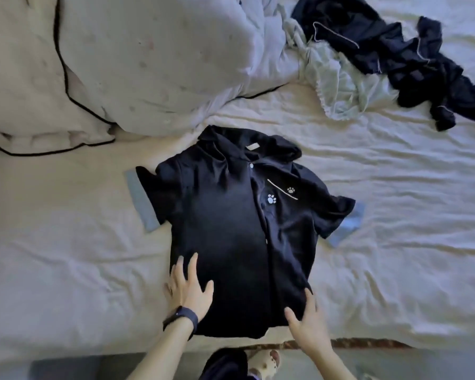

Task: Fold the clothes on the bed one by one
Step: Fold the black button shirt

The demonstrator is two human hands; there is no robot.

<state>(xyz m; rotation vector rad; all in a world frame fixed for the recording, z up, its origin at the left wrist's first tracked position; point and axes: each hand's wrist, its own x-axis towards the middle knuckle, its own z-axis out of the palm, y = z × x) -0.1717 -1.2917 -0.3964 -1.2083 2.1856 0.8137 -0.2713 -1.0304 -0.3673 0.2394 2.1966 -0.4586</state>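
Observation:
A dark navy short-sleeved shirt [231, 223] with white paw prints and pale blue cuffs lies spread flat, front up, on the bed near its front edge. My left hand [188, 286], with a dark wristband, rests flat on the shirt's lower left part, fingers spread. My right hand [305, 316] touches the shirt's lower right hem with straight fingers. At the far right lie a crumpled dark garment with white piping [395, 48] and a pale green garment [337, 83].
A bunched white duvet [154, 56] and a pillow with black piping [22, 78] fill the back left. The wrinkled white sheet [395, 242] stretches to the right of the shirt. Below the bed's front edge show the floor and a foot in a light sandal [266, 363].

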